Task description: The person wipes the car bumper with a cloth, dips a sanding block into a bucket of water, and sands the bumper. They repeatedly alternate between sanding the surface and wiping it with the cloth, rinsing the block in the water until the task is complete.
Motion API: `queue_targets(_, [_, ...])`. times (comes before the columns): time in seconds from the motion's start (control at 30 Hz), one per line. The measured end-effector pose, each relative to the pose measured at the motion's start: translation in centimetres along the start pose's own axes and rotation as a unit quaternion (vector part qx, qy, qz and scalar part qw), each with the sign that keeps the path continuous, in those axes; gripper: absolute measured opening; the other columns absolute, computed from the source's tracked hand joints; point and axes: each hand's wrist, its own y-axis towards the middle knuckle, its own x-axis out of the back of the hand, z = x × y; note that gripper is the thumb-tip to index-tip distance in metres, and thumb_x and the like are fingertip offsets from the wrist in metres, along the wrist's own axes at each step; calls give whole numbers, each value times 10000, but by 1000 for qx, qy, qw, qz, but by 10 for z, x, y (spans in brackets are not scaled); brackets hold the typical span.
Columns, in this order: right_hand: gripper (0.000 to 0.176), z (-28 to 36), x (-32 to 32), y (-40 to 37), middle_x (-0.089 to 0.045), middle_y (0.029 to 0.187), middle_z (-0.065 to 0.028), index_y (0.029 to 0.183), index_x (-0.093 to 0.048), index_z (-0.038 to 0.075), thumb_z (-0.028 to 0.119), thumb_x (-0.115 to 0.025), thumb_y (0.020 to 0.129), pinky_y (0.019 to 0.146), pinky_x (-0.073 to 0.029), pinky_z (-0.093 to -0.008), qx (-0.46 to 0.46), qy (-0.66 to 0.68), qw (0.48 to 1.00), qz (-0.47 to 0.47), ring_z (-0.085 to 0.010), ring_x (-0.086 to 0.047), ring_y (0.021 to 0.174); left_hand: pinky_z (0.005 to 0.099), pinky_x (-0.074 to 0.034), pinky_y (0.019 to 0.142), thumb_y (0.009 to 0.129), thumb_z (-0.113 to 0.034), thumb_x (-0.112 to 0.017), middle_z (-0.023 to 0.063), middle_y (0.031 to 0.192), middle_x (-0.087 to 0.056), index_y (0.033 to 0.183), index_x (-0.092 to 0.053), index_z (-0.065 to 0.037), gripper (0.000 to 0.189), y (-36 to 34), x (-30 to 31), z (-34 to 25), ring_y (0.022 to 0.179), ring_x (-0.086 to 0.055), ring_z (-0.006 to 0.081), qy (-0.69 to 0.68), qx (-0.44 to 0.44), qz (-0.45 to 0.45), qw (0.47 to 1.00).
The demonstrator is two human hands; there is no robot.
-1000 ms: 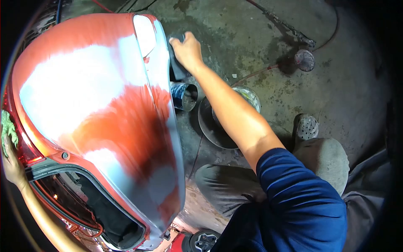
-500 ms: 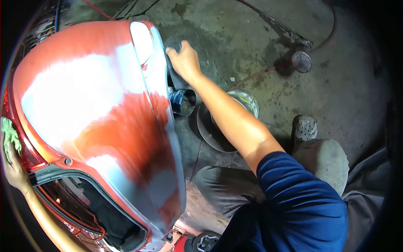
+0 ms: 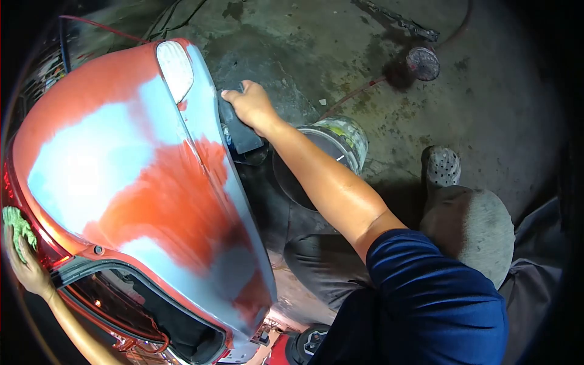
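A car body corner with orange paint and pale grey-blue patches (image 3: 243,271) fills the left half of the view. My right hand (image 3: 252,109) grips a dark grey sanding block (image 3: 248,140) at the panel's outer edge, thumb on its near end. At the far left, my left hand (image 3: 29,274) has its fingers around a bunched green cloth (image 3: 20,231), beside the red tail light (image 3: 45,249). Part of that hand runs into the dark rim of the picture. A white oval lamp-shaped piece (image 3: 175,70) sits at the panel's upper end.
Below my right forearm stands a round bucket (image 3: 359,143) with a dark opening. A hose and a round mesh-like object (image 3: 423,64) lie on the stained concrete floor (image 3: 389,115). A red and black tool (image 3: 298,347) is at the bottom, near the window opening (image 3: 188,331).
The view has shifted slightly. My right hand has come down along the panel edge, and the sanding block's flat side shows more. My left hand stays by the tail light with the cloth.
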Motion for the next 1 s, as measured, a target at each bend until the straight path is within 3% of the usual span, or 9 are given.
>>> queue_targets(0.07, [764,4,-4,-3,-598,1338,-366,1396,-471,-191,312,-732,884,1061,-467,-385,12,-39,999,-10,-397,-618,1260,339,-403,514,1059,-303,-509,75,657,-518,713,-553,-55,428,1,2,4,535,-490,198,13,-26,12,999])
queue_targets(0.27, [674,13,-15,34,-645,1240,-370,1297,-567,-169,330,-722,872,1016,-492,-403,65,-78,994,-43,-426,-641,1209,345,-398,507,1054,-298,-505,77,656,-517,707,-555,-53,428,1,5,8,534,-489,202,14,-38,17,999])
queue_targets(0.3, [646,22,-12,27,-655,1209,-370,1269,-585,-163,328,-715,871,1005,-497,-414,33,-65,997,-33,-435,-644,1198,345,-399,509,1053,-294,-507,77,656,-517,706,-554,-53,425,1,5,9,535,-491,202,6,-33,22,999])
queue_targets(0.4, [642,17,-17,10,-657,1210,-364,1276,-586,-159,329,-709,876,995,-500,-427,36,-126,990,-55,-435,-652,1178,341,-402,511,1053,-290,-511,77,656,-519,712,-559,-50,420,2,5,12,540,-497,202,16,-65,3,998])
queue_targets(0.67, [535,20,-21,14,-672,1148,-359,1143,-629,-141,328,-701,897,965,-503,-463,53,-139,986,-73,-467,-654,1131,342,-424,526,1065,-298,-502,76,673,-543,734,-575,-57,416,-1,8,12,567,-523,205,20,-26,-7,999])
queue_targets(0.8, [555,24,-18,26,-666,1164,-369,1177,-625,-152,320,-707,896,976,-503,-449,11,-104,994,-40,-453,-656,1154,344,-436,533,1075,-322,-497,73,685,-562,758,-590,-64,419,-2,15,14,575,-537,207,116,-56,7,992])
queue_targets(0.9, [546,27,-18,14,-668,1155,-371,1176,-629,-153,309,-706,894,934,-524,-438,33,-134,989,-53,-441,-678,1117,341,-443,535,1076,-337,-503,73,693,-571,766,-594,-64,423,-1,13,13,581,-548,204,74,-31,1,997])
queue_targets(0.97, [542,39,-13,25,-669,1153,-370,1165,-635,-152,308,-709,888,927,-528,-442,-8,-91,995,-32,-449,-677,1111,337,-443,535,1075,-346,-511,70,687,-571,777,-592,-62,419,-24,10,55,579,-548,204,178,-101,-134,970])
queue_targets(1.0, [540,39,-13,29,-670,1151,-370,1159,-638,-152,307,-711,885,923,-529,-444,-31,-68,997,-22,-452,-677,1108,334,-451,542,1073,-350,-516,72,697,-578,795,-599,-56,413,-25,12,57,583,-554,207,168,-99,-131,972])
